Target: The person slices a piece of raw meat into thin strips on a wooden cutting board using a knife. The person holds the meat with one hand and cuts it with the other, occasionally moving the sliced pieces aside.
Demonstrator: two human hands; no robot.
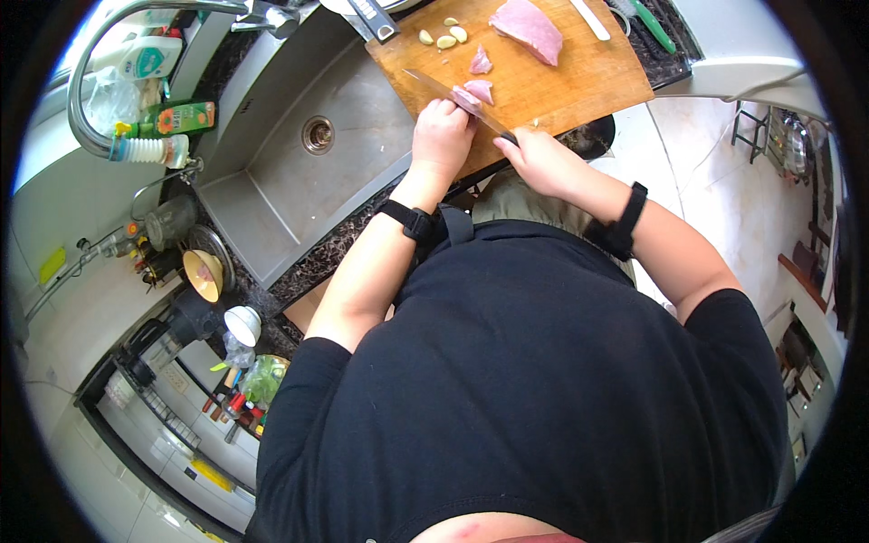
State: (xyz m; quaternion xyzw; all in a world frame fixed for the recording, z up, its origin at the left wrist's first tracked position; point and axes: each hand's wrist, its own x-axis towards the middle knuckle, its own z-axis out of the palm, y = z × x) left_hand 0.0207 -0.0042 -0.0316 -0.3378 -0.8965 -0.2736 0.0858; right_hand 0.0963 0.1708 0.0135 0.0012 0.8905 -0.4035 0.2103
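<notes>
My right hand [540, 159] grips the dark handle of a kitchen knife [490, 122], whose blade slants up and left across the wooden cutting board [570, 95]. Close against the near side of the blade is my left hand [442, 136], with its fingers curled down; what lies beneath them is hidden. A slice of raw pink meat [467, 96] rests against the far side of the blade, beside another cut piece [481, 89]. Farther up lie a small meat scrap [481, 61] and a large slab of raw meat [526, 30]. Several peeled garlic cloves [446, 41] sit left of the slab.
Left of the board is a stainless steel sink [360, 129] with a curved faucet [78, 88]. A black-handled utensil [375, 20] reaches over the board's upper left corner. A white-handled tool [590, 19] lies at its upper right. Bowls [242, 326] stand on the counter beyond the sink.
</notes>
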